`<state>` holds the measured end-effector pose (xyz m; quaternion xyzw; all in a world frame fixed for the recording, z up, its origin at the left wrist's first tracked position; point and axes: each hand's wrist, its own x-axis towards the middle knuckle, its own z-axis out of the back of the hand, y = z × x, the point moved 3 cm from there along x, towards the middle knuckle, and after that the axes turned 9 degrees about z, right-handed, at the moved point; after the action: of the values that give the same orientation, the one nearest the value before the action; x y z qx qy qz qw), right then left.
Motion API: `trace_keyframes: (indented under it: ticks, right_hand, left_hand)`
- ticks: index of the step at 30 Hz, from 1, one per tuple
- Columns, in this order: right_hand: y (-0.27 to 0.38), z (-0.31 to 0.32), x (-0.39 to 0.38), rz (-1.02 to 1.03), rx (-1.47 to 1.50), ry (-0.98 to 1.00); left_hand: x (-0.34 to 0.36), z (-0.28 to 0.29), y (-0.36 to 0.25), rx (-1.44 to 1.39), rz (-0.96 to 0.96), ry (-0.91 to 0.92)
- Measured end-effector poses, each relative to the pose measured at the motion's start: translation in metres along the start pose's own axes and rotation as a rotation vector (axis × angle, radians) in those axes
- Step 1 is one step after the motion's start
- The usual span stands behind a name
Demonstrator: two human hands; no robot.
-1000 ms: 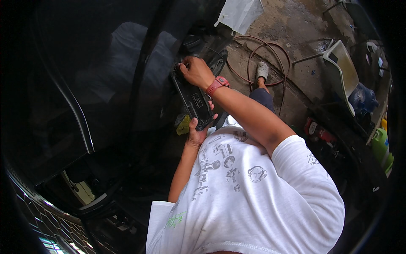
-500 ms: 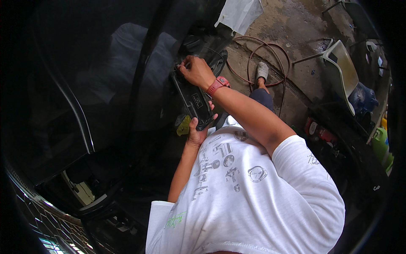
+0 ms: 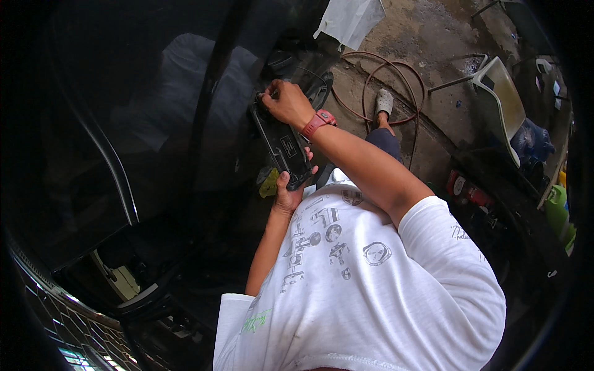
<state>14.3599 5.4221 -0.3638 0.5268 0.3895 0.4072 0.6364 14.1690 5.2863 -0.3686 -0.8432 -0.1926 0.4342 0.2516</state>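
Black panel (image 3: 277,136) | left hand (image 3: 288,197) clasps lower end | right hand (image 3: 289,105) seemingly pinches upper end

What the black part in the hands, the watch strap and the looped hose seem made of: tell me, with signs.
Black part: probably hard plastic, slightly glossy, given its moulded-looking raised edges.
Watch strap: likely rubber or resin, red and fairly matte, without visible weave.
Looped hose: rubber or flexible plastic, reddish-brown; it bends smoothly.

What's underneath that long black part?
The left hand wraps under the near end of the black part; its thumb and fingertips show at opposite sides. What else lies beneath is covered.
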Motion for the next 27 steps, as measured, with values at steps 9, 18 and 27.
trace_keyframes:
  ticks: [9,18,27]
  right_hand:
    - [0.0055,0.0021,-0.0002,0.005,-0.028,0.025]
    - [0.0044,0.0026,0.0005,0.023,-0.032,0.025]
    - [0.0066,0.0025,0.0012,-0.001,-0.052,0.016]
  left_hand:
    - [0.0000,0.0001,0.0012,-0.010,0.000,0.005]
    - [0.0002,0.0026,0.0021,-0.062,0.038,0.032]
    - [-0.0002,-0.0001,-0.0002,0.001,0.002,0.008]
